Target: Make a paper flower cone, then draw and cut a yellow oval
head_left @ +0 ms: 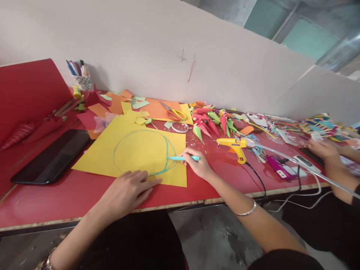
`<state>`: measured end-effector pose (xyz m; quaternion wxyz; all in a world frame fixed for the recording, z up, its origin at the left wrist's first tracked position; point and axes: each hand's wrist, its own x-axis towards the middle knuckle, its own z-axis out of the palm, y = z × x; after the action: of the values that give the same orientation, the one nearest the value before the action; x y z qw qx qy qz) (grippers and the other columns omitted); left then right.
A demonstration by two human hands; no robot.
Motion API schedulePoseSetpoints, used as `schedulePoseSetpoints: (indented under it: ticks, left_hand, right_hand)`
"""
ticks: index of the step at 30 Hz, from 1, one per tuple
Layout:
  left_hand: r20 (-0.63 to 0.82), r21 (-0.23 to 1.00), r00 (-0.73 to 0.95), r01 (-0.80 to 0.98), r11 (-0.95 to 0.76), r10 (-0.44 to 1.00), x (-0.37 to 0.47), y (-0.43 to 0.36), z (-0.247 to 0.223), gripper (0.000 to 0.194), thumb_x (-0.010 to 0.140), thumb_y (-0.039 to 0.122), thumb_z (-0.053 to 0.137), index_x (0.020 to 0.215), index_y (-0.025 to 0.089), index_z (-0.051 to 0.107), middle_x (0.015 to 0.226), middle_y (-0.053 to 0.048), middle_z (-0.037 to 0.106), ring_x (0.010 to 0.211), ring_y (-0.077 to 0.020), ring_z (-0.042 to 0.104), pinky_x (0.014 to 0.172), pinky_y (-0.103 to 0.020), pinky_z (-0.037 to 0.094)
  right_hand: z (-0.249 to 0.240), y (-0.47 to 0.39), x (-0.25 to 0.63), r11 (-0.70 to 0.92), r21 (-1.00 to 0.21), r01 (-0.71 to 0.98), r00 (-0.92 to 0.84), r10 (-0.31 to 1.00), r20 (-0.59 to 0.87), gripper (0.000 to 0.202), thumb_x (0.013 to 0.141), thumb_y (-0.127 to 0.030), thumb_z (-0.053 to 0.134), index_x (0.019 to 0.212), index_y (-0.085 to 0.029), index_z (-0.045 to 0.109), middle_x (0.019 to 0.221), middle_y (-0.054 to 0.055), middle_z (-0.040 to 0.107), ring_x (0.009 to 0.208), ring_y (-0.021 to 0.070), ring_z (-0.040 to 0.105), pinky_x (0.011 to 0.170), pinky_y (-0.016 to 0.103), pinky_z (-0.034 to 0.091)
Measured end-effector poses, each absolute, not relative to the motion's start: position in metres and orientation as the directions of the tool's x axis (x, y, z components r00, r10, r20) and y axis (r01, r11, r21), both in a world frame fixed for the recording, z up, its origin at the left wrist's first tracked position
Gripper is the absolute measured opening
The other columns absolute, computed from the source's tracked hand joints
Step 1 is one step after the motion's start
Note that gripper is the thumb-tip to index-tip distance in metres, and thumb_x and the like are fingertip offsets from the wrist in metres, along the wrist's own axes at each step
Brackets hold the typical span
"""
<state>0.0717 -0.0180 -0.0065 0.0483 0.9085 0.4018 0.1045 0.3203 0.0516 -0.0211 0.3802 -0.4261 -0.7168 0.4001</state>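
Note:
A yellow sheet of paper (98, 157) lies on the red table in front of me. On it is a large circle in thin dark line, with thicker teal strokes along its right part and lower edge. My right hand (194, 163) grips a teal marker (184, 158), whose tip touches the teal line inside the circle. Flat on the sheet's lower edge rests my left hand (132, 191), fingers stretched out and holding nothing.
A black phone (50, 157) lies left of the sheet. Scissors (176, 112), paper scraps and paper cones (202, 120) sit behind. To the right are a yellow glue gun (236, 146), a purple power strip (281, 167), cables and another person's hands (323, 148). A pen cup (83, 80) stands far left.

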Motion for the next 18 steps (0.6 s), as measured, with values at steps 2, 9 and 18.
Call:
schedulePoseSetpoints:
  ticks: [2,9,18]
  left_hand:
    - [0.142,0.179,0.652,0.723,-0.667,0.745,0.071,-0.018,-0.007,0.033,0.088,0.028,0.036,0.116,0.031,0.053,0.075,-0.002,0.054,0.063,-0.0137,0.053,0.059,-0.025,0.040]
    - [0.124,0.175,0.657,0.723,-0.668,0.743,0.072,-0.017,-0.008,0.033,0.088,0.029,0.035,0.117,0.031,0.052,0.077,-0.002,0.054,0.066,-0.0143,0.053,0.060,-0.026,0.041]
    - [0.213,0.292,0.541,0.759,-0.581,0.814,0.052,-0.021,-0.009,0.033,0.089,0.024,0.032,0.116,0.024,0.051,0.082,-0.003,0.054,0.066,-0.0117,0.056,0.058,-0.022,0.044]
  right_hand:
    - [-0.020,0.043,0.321,0.326,-0.888,0.323,-0.365,0.909,0.201,0.022,0.083,-0.031,0.044,0.078,-0.018,0.061,0.059,0.000,0.056,0.055,0.0105,0.053,0.051,0.021,0.040]
    - [-0.015,0.019,0.312,0.325,-0.901,0.286,-0.460,0.872,0.168,0.021,0.083,-0.031,0.045,0.079,-0.019,0.062,0.060,-0.002,0.056,0.057,0.0101,0.055,0.052,0.020,0.041]
    - [-0.017,0.016,0.316,0.329,-0.892,0.311,-0.319,0.920,0.228,0.019,0.084,-0.030,0.044,0.080,-0.020,0.059,0.063,-0.001,0.056,0.058,0.0111,0.055,0.053,0.021,0.042]
